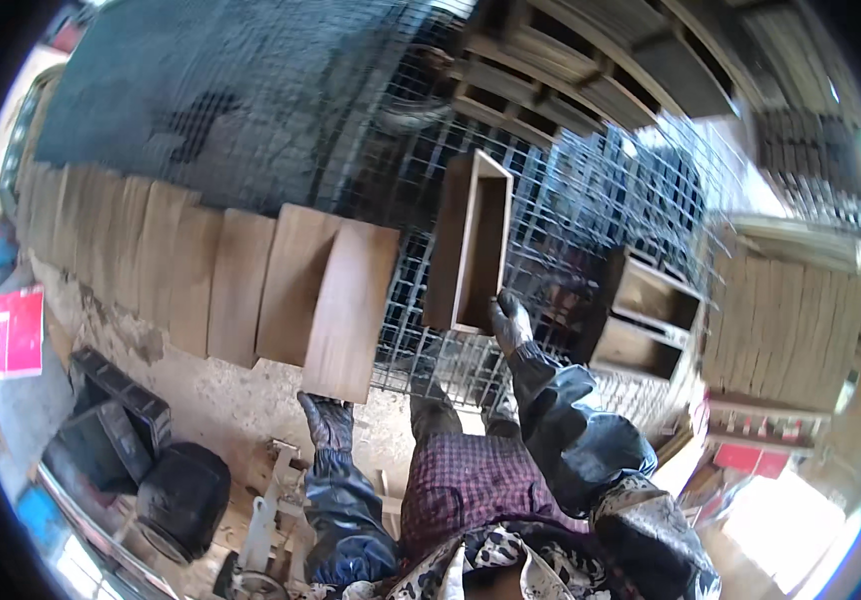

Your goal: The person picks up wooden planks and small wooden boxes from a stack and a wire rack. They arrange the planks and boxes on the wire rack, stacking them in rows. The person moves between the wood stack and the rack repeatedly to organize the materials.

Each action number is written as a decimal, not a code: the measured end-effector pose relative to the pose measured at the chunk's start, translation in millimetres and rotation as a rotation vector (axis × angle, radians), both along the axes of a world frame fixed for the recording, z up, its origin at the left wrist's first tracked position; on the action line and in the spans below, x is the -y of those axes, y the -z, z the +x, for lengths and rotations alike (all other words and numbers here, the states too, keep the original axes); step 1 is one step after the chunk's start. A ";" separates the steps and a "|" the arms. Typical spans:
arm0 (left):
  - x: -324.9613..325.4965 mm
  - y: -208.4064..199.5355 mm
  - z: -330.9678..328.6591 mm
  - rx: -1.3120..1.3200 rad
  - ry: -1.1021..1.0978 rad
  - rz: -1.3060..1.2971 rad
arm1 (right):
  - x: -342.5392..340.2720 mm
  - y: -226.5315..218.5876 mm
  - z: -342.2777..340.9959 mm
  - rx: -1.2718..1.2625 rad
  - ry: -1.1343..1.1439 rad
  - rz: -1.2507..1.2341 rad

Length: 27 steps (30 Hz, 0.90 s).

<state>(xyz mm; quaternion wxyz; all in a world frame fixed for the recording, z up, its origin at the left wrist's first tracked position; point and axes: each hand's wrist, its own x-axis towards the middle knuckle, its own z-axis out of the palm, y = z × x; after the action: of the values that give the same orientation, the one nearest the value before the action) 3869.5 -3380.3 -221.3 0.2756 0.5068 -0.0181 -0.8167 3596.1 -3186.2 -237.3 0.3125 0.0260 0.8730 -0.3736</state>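
Observation:
My right hand (512, 322), gloved, grips the near end of a narrow open wooden box (481, 250), which is held tilted over a wire mesh surface. To its left, my gloved left hand (328, 422) is at the near end of a flat wooden board (353, 310), with its fingers partly hidden under the edge. That board overlaps another wooden board (296, 270) at the end of a long row of overlapping boards (141, 250).
Wire mesh (591, 200) spans the middle. A two-compartment wooden box (646, 320) stands right, beside stacked boards (781, 330). Wooden boxes (591, 60) are piled at the far right. Lower left are a black container (186, 498) and a red-and-white sheet (17, 333).

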 end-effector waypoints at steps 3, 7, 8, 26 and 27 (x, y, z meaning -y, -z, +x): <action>-10.0 12.2 25.1 -0.084 -0.272 0.155 | -21.8 -61.5 6.4 0.023 0.021 -0.019; -23.7 -98.6 -74.2 -0.021 0.294 -0.283 | -102.5 -104.1 4.2 -0.065 0.146 -0.047; -29.1 -97.2 -81.3 0.047 0.457 -0.378 | -136.3 -100.6 7.1 -0.234 0.175 -0.037; -376.4 -120.0 -252.0 0.001 1.624 -2.495 | -424.5 -105.8 -14.1 -0.688 0.083 0.432; -386.3 -113.1 -253.4 0.057 1.718 -2.493 | -424.1 -104.3 -17.9 -0.724 0.046 0.467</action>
<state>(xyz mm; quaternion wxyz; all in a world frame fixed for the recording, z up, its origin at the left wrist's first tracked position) 3616.1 -2994.1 -108.3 -0.0307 -0.1927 -0.9645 -0.1780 3578.2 -2762.1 -133.0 -0.0366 -0.0173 0.9866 -0.1578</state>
